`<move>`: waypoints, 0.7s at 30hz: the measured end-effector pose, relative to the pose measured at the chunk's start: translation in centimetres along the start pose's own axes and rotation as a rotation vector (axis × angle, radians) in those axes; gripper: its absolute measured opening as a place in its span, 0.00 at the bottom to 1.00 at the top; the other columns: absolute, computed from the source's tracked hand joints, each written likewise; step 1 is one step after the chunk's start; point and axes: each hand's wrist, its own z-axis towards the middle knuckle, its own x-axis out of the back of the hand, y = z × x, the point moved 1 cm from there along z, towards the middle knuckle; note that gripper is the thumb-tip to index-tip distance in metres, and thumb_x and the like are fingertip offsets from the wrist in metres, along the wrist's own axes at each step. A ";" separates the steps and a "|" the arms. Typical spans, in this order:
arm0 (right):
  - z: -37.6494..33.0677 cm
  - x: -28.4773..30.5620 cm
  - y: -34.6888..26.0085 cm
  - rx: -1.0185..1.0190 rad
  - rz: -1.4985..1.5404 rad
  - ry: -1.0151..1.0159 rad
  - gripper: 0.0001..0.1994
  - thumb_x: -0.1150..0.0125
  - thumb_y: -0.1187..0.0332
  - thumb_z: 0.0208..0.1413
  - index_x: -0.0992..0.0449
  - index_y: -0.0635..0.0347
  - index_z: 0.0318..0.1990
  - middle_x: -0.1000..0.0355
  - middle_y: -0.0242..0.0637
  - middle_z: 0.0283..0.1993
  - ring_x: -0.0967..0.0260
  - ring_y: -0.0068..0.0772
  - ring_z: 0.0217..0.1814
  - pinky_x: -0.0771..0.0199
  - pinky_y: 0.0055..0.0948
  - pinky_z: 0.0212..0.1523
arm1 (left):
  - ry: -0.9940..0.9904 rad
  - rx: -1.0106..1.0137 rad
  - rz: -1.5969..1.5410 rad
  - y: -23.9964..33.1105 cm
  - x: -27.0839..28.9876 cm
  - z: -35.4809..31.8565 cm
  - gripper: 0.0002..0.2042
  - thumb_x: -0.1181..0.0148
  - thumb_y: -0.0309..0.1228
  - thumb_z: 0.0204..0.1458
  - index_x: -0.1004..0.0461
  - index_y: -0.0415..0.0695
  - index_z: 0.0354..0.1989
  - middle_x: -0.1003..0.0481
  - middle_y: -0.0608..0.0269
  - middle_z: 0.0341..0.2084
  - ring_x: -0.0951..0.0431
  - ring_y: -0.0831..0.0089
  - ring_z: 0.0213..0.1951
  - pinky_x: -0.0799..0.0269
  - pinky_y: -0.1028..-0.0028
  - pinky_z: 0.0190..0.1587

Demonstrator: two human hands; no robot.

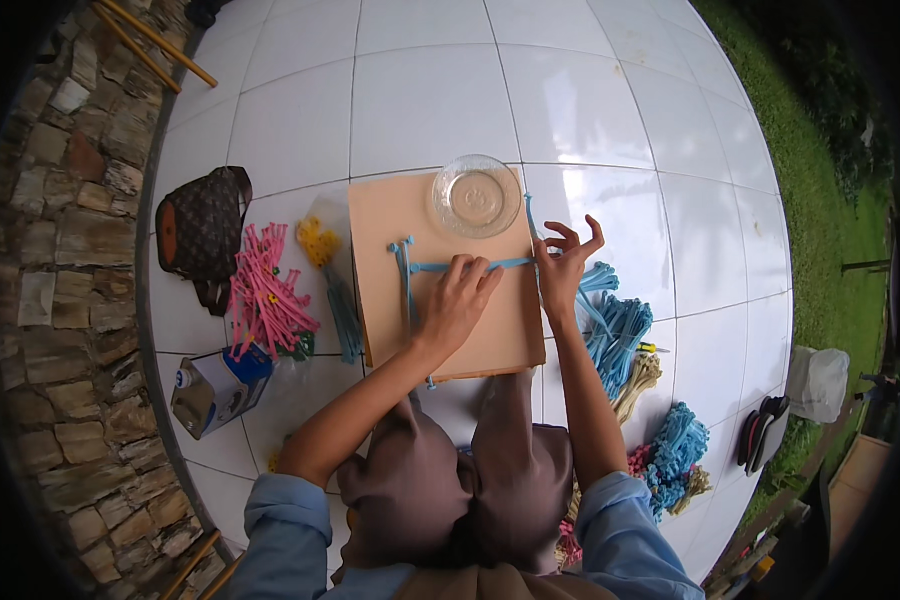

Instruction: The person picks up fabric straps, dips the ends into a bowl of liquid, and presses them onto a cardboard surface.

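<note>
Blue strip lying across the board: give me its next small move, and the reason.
Probably ease the blue strip's right end gently taut with the right hand: that hand is at the end by the board's right edge, while the left hand rests on the strip's middle.

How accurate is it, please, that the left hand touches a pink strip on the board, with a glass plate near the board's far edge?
Only the colour is wrong: in the head view, the left hand touches a blue strip on the board, with a glass plate near the board's far edge.
</note>
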 end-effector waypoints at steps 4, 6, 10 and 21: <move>0.6 -0.4 0.7 -0.035 0.164 -0.032 0.37 0.47 0.84 0.45 0.61 0.57 0.61 0.33 0.45 0.44 0.31 0.28 0.38 0.30 0.24 0.39 | 0.016 0.015 -0.014 0.0 0.0 0.2 0.19 0.45 0.19 0.38 0.26 0.44 0.43 0.32 0.65 0.36 0.31 0.67 0.43 0.27 0.73 0.39; 0.7 -0.5 0.7 -0.020 0.195 -0.016 0.36 0.47 0.84 0.45 0.58 0.58 0.60 0.33 0.43 0.42 0.31 0.28 0.38 0.30 0.24 0.40 | 0.027 0.016 -0.022 0.0 0.0 0.3 0.18 0.45 0.19 0.38 0.26 0.45 0.42 0.32 0.66 0.36 0.31 0.67 0.43 0.27 0.73 0.39; 0.2 0.1 0.4 0.128 -0.038 -0.130 0.26 0.45 0.85 0.46 0.44 0.62 0.54 0.33 0.39 0.41 0.32 0.29 0.40 0.29 0.25 0.41 | 0.030 0.020 -0.037 -0.4 0.1 0.1 0.18 0.45 0.19 0.38 0.26 0.44 0.41 0.32 0.66 0.37 0.31 0.67 0.43 0.26 0.72 0.39; 0.3 3.5 0.5 0.815 -0.507 -0.412 0.18 0.46 0.83 0.45 0.31 0.61 0.47 0.34 0.41 0.44 0.35 0.45 0.45 0.32 0.35 0.45 | 0.014 -0.015 0.025 -0.3 0.0 0.0 0.18 0.44 0.21 0.39 0.26 0.44 0.43 0.31 0.67 0.38 0.30 0.69 0.43 0.26 0.75 0.39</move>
